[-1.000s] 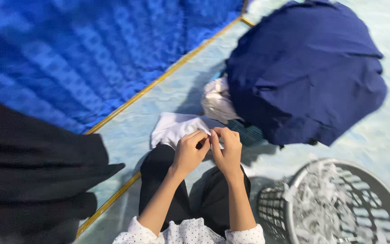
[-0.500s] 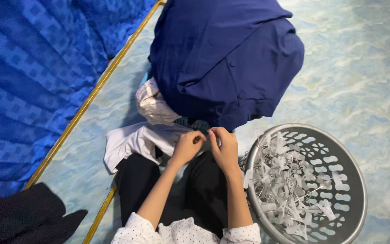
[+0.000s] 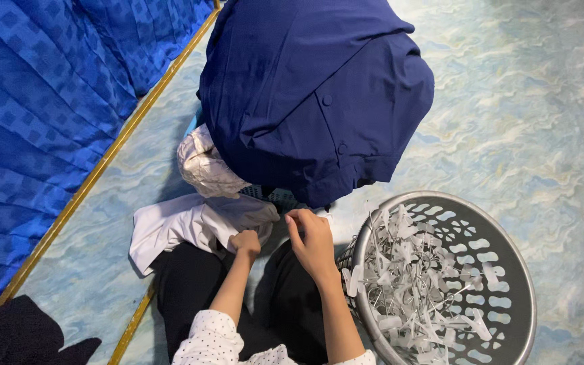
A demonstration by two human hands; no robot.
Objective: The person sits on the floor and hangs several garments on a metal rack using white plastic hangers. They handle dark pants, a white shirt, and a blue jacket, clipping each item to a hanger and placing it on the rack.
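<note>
Pinching grip of left hand (image 3: 246, 242) is closing on white cloth (image 3: 190, 226) over the lap, right hand (image 3: 311, 238) fingers curling on something too small to tell, grey basket (image 3: 518, 290) beside, navy garment (image 3: 312, 94) beyond.

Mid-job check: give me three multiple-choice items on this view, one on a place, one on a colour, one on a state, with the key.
1. Where is the grey basket relative to the right hand?
A. to its right
B. to its left
C. behind the blue cloth

2. What colour is the big garment ahead of the hands?
A. red
B. navy blue
C. yellow

3. How is the left hand?
A. flat and open on the floor
B. inside the basket
C. curled closed at the white cloth

Key: 1 A, the basket of white clips lies right of that hand. 2 B, it is dark blue with buttons. 3 C, its fingers are curled at the cloth's edge.
</note>
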